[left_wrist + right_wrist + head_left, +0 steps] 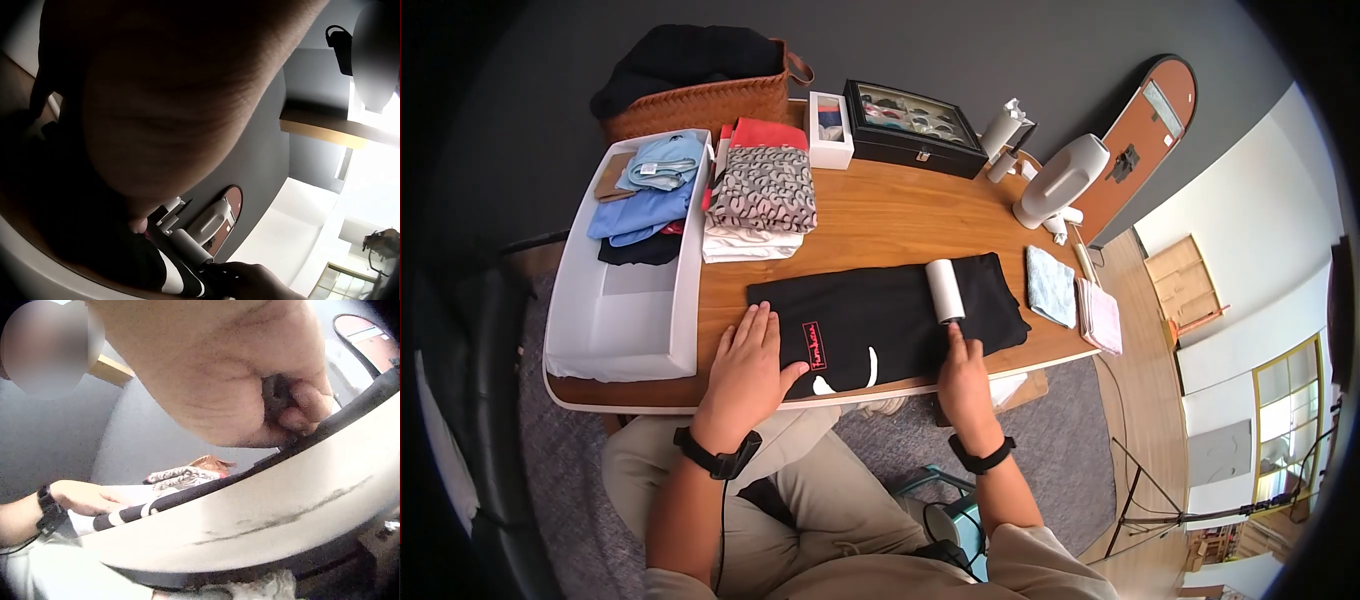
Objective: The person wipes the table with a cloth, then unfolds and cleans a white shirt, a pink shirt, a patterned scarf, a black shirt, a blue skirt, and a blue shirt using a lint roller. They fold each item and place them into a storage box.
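A folded black garment (860,300) with a red lettered patch and white marks lies along the table's near side. My left hand (745,372) rests on its left end, fingers straight and pointing away from me, thumb out to the side. With curled fingers my right hand (966,388) grips the handle of a lint roller (944,288), whose white cylinder lies over the right part of the garment. In the right wrist view the fingers (306,403) wrap round the dark handle, mostly hiding it. The lint roller (190,247) also shows in the left wrist view.
Left on the wooden table (880,205) stands a white box (572,300) of folded clothes, beside a stack of patterned fabric (762,185). Behind are a woven basket (700,108) and a black display case (920,128). A white appliance (1065,180) and folded cloths (1050,285) are at right.
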A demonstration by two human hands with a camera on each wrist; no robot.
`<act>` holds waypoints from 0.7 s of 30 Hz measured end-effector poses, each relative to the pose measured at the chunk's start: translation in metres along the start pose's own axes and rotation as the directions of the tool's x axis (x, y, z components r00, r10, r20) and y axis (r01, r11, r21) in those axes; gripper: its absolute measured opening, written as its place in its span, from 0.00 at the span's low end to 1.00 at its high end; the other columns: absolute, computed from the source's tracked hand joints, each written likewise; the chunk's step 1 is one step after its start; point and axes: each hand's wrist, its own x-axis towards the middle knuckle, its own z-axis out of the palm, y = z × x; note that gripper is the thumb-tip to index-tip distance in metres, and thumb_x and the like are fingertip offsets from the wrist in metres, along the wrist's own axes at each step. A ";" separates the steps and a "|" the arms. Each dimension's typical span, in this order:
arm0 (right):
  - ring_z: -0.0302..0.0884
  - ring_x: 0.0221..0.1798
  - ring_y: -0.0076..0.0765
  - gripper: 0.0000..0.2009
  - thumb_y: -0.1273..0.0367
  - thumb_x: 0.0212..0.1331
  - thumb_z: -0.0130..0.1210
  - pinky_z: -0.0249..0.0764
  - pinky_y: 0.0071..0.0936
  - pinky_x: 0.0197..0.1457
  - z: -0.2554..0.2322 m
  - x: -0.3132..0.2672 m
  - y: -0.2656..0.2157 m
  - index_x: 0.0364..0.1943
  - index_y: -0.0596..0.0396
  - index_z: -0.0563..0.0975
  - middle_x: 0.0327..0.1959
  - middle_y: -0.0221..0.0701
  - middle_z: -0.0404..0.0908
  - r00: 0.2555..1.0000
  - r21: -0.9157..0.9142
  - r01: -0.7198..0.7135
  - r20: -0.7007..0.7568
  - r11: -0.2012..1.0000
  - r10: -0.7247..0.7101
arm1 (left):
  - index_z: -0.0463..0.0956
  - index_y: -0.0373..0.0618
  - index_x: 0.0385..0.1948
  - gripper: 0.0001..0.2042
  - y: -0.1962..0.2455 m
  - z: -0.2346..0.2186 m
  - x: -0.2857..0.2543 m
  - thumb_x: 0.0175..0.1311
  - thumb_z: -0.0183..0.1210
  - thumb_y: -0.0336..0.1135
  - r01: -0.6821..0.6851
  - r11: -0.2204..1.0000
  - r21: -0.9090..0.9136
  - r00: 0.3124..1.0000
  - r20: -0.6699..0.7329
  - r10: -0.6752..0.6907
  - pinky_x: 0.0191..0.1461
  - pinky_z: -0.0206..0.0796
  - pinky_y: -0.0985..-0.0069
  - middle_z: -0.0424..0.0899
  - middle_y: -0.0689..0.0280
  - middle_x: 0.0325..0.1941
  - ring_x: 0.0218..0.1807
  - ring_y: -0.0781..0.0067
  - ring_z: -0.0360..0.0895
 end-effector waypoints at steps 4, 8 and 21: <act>0.82 0.46 0.68 0.31 0.84 0.64 0.51 0.83 0.52 0.50 -0.013 0.009 0.033 0.75 0.65 0.69 0.50 0.56 0.74 0.999 -0.070 -0.038 -0.010 0.997 0.037 | 0.64 0.26 0.76 0.41 0.001 0.000 0.000 0.74 0.65 0.54 0.004 1.000 0.000 1.000 0.001 -0.004 0.87 0.53 0.53 0.63 0.42 0.84 0.87 0.45 0.57; 0.83 0.47 0.68 0.30 0.84 0.65 0.51 0.83 0.52 0.53 -0.027 0.021 0.069 0.75 0.65 0.70 0.51 0.56 0.75 0.985 -0.120 -0.133 -0.125 0.984 0.118 | 0.65 0.26 0.76 0.42 0.000 0.000 0.000 0.74 0.65 0.54 0.013 1.000 0.002 1.000 0.001 -0.013 0.87 0.53 0.53 0.63 0.41 0.84 0.87 0.46 0.56; 0.82 0.48 0.62 0.28 0.83 0.67 0.57 0.82 0.50 0.49 -0.026 -0.017 -0.007 0.73 0.61 0.73 0.50 0.50 0.76 0.998 0.079 0.057 0.014 0.995 -0.058 | 0.64 0.24 0.75 0.42 -0.001 0.002 -0.002 0.74 0.64 0.54 -0.002 1.000 -0.007 1.000 -0.002 0.002 0.87 0.51 0.53 0.62 0.41 0.84 0.87 0.45 0.56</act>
